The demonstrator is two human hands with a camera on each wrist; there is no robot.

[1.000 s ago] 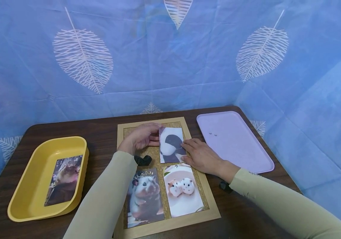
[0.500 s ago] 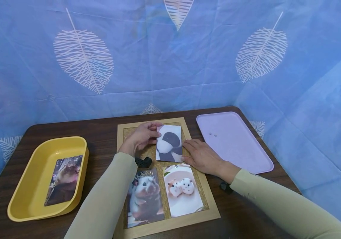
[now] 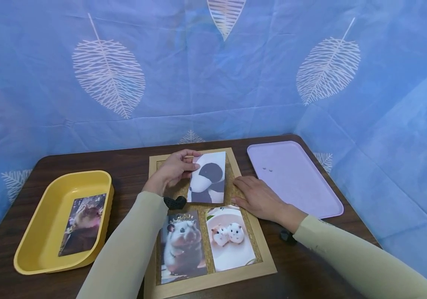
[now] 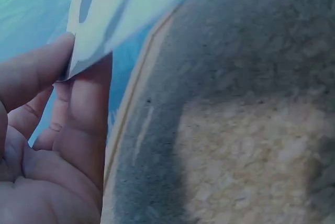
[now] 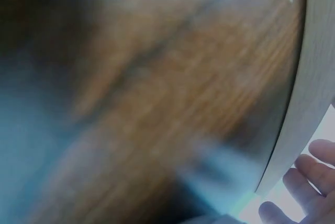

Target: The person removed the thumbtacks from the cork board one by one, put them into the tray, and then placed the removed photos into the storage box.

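The photo card (image 3: 207, 177) shows a white and dark gray animal shape. It is tilted up off the cork board (image 3: 232, 182), with its left edge lifted. The left hand (image 3: 172, 171) pinches that left edge between thumb and fingers.

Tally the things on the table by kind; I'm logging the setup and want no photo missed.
Photos: 4 (one held in left hand, two on the corkboard, one in the yellow tray)
Trays: 2 (yellow tray, purple tray)
Corkboard: 1
Total: 7

Head high; wrist views close-up
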